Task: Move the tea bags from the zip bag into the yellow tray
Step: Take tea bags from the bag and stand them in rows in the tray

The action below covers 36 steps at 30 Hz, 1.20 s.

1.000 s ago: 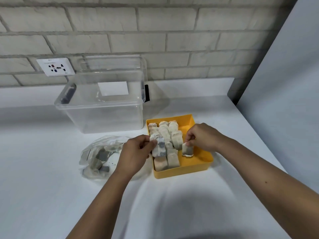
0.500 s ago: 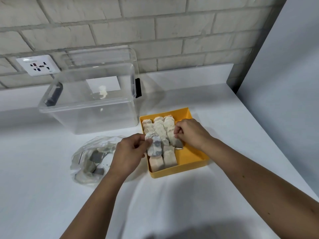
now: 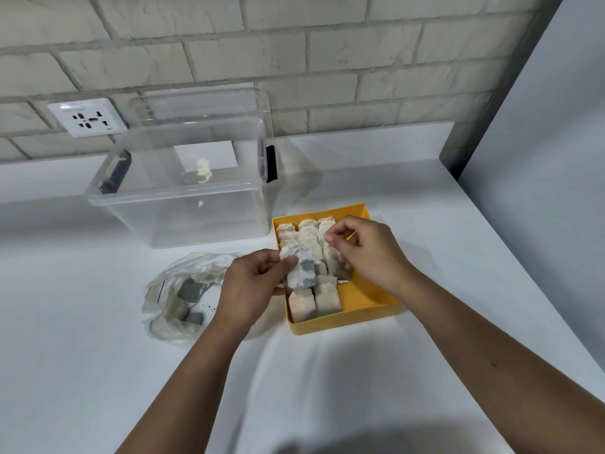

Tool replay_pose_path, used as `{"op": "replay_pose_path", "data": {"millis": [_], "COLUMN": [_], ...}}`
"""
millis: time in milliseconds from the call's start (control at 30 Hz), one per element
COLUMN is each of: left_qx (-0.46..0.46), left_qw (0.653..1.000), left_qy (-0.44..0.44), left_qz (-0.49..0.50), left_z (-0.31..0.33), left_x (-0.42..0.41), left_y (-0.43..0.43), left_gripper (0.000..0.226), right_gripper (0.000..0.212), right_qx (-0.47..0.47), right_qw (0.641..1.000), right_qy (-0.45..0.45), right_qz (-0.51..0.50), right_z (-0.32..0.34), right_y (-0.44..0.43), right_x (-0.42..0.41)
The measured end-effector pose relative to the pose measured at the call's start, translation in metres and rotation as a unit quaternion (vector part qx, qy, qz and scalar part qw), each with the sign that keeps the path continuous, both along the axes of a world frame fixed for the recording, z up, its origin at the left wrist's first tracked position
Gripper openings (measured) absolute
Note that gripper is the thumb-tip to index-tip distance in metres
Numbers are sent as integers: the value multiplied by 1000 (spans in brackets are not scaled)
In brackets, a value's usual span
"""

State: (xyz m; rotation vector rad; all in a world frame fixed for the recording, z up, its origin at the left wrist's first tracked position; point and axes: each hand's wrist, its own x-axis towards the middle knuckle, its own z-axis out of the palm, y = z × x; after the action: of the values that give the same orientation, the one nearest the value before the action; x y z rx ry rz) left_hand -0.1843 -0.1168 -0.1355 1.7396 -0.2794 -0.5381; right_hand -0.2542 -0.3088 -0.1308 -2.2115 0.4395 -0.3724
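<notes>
The yellow tray [image 3: 357, 320] sits on the white counter, with several tea bags [image 3: 309, 239] packed in rows along its left side. My left hand [image 3: 250, 286] pinches a small bunch of tea bags [image 3: 301, 271] over the tray's left edge. My right hand [image 3: 370, 255] hovers above the middle of the tray, its fingers loosely curled and nothing between them. A tea bag [image 3: 337, 268] stands in the tray just below it. The crumpled clear zip bag [image 3: 176, 291] lies left of the tray with a few grey tea bags inside.
A clear plastic storage box [image 3: 183, 208] stands open behind the zip bag, its lid leaning on the brick wall. A wall socket [image 3: 86, 117] is at the back left. A grey panel [image 3: 540, 165] borders the counter on the right.
My right hand set its tea bag down in the tray, let go and lifted above the rows. My left hand keeps holding its bunch. The camera has tilted down a little.
</notes>
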Motion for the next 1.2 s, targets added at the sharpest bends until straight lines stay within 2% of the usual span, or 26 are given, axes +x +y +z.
{"op": "replay_pose_path", "data": {"millis": [67, 100, 233, 400, 667, 733, 800, 900, 1000, 1200], "left_qx": [-24, -34, -50, -60, -54, -54, -56, -59, -45, -41], "left_qw": [1000, 999, 998, 996, 996, 997, 996, 996, 997, 997], "left_qy": [18, 26, 39, 61, 63, 61, 61, 59, 53, 58], "left_qz": [7, 10, 14, 7, 14, 19, 23, 34, 32, 22], "left_z": [3, 3, 3, 1, 0, 1, 3, 4, 1, -6], "left_x": [-1, -2, -3, -5, -5, -5, -5, -5, -3, 0], "left_y": [-2, -3, -5, -4, -5, -5, -3, 0, 2, 3], "left_gripper": [13, 14, 18, 17, 14, 13, 11, 9, 9, 9], "right_gripper": [19, 22, 20, 21, 16, 14, 12, 12, 13, 18], "right_qx": [107, 122, 106, 173, 188, 168, 108, 17, -32, -113], "right_qw": [994, 992, 994, 985, 982, 985, 992, 992, 979, 964], "right_qy": [12, 25, 30, 1, 9, 3, 13, 106, 198, 231], "right_qz": [12, 19, 2, -13, -11, -34, -70, -68, -38, -69], "right_z": [11, 12, 9, 12, 15, 17, 17, 8, -10, -29], "right_y": [14, 18, 27, 27, 18, 9, -5, -17, -12, 0], "right_x": [-5, -6, -6, -14, -15, -17, -19, -24, -22, -9]}}
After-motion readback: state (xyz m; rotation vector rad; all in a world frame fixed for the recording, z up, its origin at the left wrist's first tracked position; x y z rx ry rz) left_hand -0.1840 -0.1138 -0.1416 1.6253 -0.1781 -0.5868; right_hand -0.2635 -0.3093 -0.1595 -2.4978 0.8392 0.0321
